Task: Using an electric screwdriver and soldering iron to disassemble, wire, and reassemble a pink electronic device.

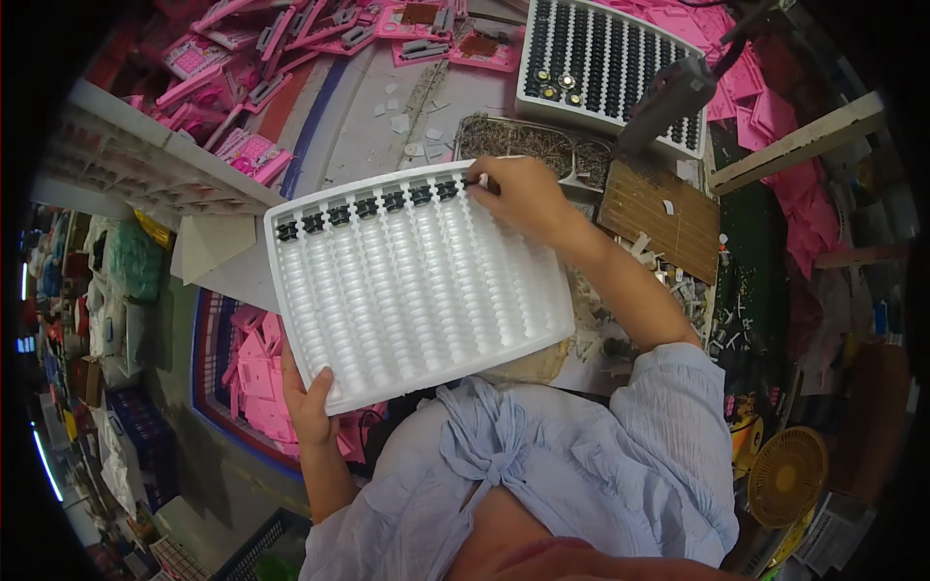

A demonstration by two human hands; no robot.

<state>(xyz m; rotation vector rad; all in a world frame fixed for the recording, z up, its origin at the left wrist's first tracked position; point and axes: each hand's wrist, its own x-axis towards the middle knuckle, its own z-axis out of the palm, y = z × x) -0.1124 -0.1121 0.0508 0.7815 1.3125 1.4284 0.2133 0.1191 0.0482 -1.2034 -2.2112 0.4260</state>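
A white ridged tray (417,290) lies tilted before me, most of its grooves bare. Along its far edge stands a row of small black spool-like parts (366,206), reaching from the left corner toward my right hand. My left hand (310,405) grips the near left corner, with the thumb on top and the other fingers mostly under the tray. At the far edge my right hand (528,198) is closed in a pinch on a small black part (468,182) at the end of the row. Whether that part touches its groove, I cannot tell.
Beyond it, a second white tray (547,111) holds many black parts and several round metallic pieces. A metal tray of screws (513,140) and a brown board (664,218) lie nearer. A dark grey tool (668,102) hangs above. Pink plastic casings (257,58) pile up left.
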